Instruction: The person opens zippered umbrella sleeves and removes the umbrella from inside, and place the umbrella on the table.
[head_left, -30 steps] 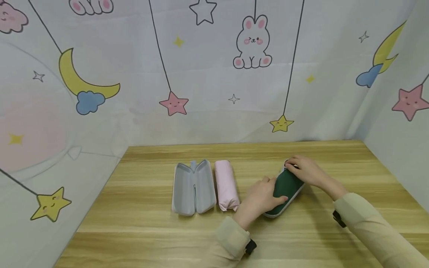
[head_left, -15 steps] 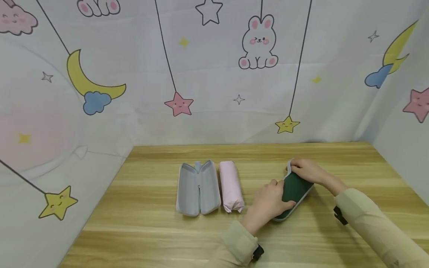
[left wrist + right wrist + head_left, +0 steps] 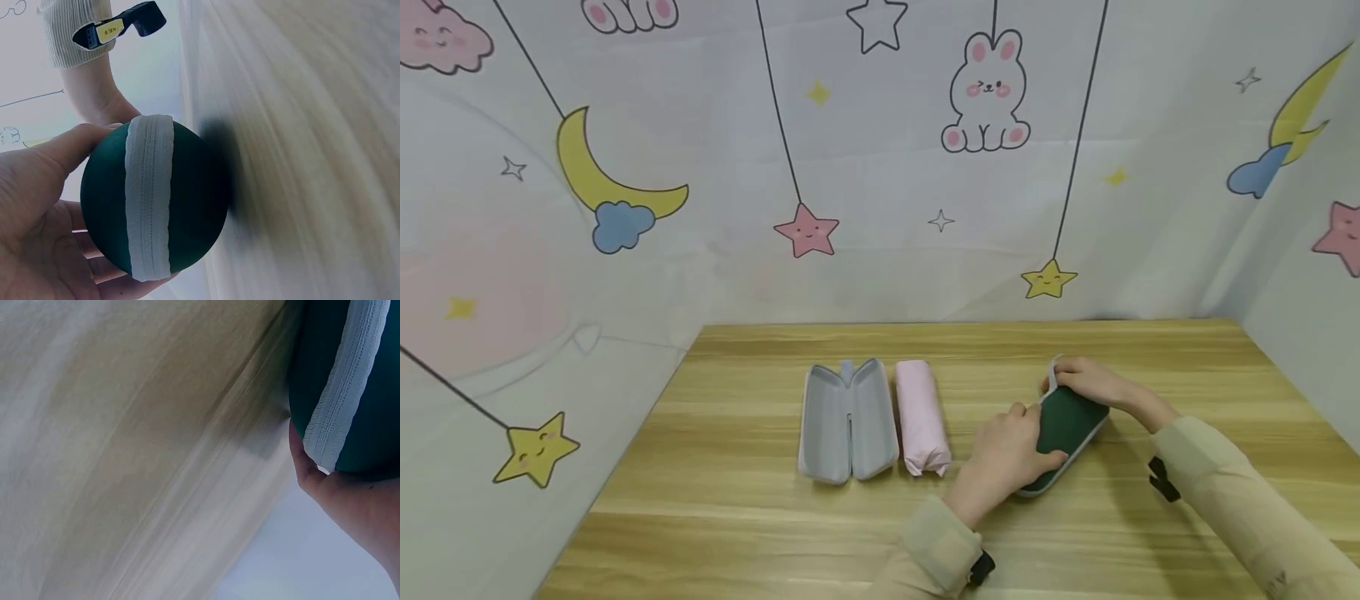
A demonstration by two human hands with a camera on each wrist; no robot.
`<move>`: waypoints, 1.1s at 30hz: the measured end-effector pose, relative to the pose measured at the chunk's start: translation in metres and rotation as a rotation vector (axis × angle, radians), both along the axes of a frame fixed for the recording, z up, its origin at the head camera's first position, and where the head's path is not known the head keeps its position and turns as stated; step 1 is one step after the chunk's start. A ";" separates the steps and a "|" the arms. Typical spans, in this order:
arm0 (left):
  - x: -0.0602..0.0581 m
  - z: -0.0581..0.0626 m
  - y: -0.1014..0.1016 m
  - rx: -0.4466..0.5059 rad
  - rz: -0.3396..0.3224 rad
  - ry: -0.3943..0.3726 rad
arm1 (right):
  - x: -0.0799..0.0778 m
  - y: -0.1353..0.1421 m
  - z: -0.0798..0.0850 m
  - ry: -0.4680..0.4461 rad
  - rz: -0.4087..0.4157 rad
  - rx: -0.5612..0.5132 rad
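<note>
A dark green zip case with a pale grey zipper band lies slanted on the right half of the table. My left hand grips its near end, the thumb across the top. In the left wrist view, the palm and fingers of that hand wrap the rounded end, where the zipper band runs across. At the far end my right hand holds the case, fingers curled over the edge beside a raised pale strip. The right wrist view shows fingers around the end of the zipper.
Left of the hands, an open grey-lined case with two hollow halves lies on the wooden table. Right beside it lies a pink wrapped roll. A white cloth wall with cartoon prints stands behind.
The head view has shifted slightly, moving everything a little to the right. At the far end of the green case, the pale strip by my right fingers now stands up more. Both hands keep their hold.
</note>
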State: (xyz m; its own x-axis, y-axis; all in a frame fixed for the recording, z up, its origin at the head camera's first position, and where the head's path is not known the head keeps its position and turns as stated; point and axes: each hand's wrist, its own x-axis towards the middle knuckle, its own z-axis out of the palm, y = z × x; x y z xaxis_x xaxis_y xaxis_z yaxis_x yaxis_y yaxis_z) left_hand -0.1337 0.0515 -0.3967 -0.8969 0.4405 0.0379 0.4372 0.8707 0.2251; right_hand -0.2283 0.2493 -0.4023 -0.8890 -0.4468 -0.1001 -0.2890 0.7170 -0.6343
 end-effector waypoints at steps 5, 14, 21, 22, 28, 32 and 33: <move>0.001 0.000 0.000 -0.005 -0.002 0.003 | 0.001 0.000 0.000 -0.005 -0.002 -0.016; 0.002 0.000 -0.001 -0.013 -0.007 0.041 | -0.001 -0.002 0.003 0.054 -0.015 -0.028; 0.006 0.001 0.002 -0.040 -0.010 0.094 | 0.000 0.004 0.005 0.102 -0.040 -0.026; 0.005 0.000 0.002 -0.039 -0.008 0.094 | -0.001 0.006 0.005 0.110 -0.038 -0.026; 0.005 0.002 0.004 -0.029 0.016 0.078 | -0.003 0.010 0.010 0.174 -0.040 0.005; 0.006 0.002 0.004 -0.028 0.017 0.079 | -0.004 0.012 0.011 0.192 -0.027 0.027; 0.007 0.001 0.004 -0.028 0.015 0.079 | -0.004 0.013 0.012 0.191 -0.020 0.032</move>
State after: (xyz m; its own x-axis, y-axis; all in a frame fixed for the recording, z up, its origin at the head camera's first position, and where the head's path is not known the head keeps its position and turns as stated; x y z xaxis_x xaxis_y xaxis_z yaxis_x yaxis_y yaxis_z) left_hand -0.1268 0.0555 -0.3954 -0.8984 0.4285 0.0966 0.4390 0.8830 0.1662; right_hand -0.2323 0.2620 -0.3907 -0.9019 -0.4282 0.0576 -0.3874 0.7427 -0.5462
